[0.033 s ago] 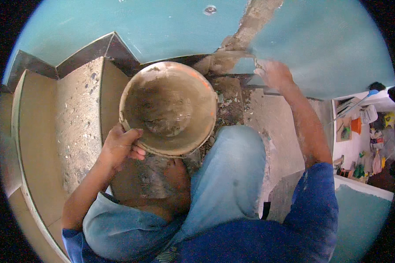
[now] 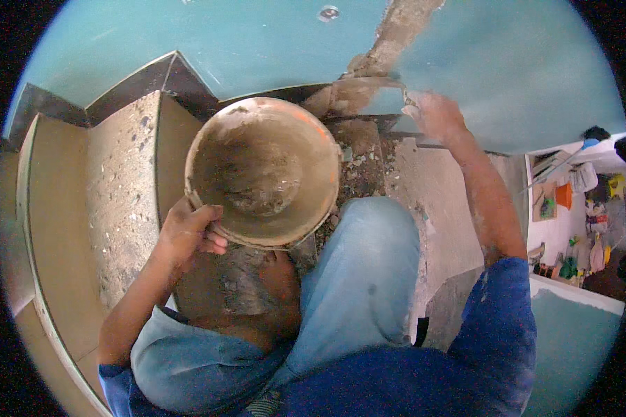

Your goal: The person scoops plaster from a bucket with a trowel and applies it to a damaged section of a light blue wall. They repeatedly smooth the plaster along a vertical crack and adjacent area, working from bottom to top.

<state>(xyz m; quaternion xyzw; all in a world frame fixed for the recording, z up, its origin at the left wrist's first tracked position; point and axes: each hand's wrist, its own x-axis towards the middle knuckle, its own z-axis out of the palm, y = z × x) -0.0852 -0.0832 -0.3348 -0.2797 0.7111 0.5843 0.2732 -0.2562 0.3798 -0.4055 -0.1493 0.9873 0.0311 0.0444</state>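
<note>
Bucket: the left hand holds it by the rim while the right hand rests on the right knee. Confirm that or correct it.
One part is wrong: the right hand is not on the right knee. The head view shows it up by the blue wall, holding a flat tool. The left hand does hold the bucket by the rim.

Bucket (image 2: 318, 163) left of rubble (image 2: 362, 170)

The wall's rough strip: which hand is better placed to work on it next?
Probably the right hand: it holds a trowel near the strip, while the left hand grips the bucket.
</note>
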